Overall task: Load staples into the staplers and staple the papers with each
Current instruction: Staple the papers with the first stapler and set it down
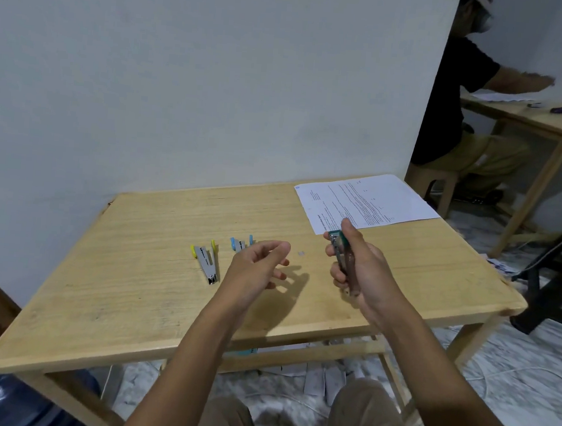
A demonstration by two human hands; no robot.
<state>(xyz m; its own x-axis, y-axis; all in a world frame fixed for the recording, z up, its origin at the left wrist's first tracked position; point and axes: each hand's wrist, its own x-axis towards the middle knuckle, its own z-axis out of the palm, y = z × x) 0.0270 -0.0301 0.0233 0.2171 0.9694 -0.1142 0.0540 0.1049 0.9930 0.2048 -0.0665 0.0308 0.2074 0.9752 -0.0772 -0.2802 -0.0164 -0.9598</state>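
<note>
The green stapler (340, 251) is off the desk (132, 295), held up in the right hand (362, 273) above the right-centre of the top. Its green end points away toward the papers (368, 199). The fingers (332, 250) are clamped round its body with the thumb along the upper side, a grip that looks meant to keep the tool steady while the other hand works on it. The left hand (255, 264) hovers just beside it with fingers apart and loosely curled, and nothing shows in it.

Between the two hands, a small pale strip of staples (301, 254) lies on the desk, probably the next thing to fetch. The stapler's magazine is the only holder here, and whether it is loaded cannot be told.

Further left, the blue stapler (238, 244), partly behind the left hand, and the yellow stapler (206, 260) both lie swung open, seemingly ready for loading. The papers rest flat at the far right corner, within reach but out of the way.
</note>
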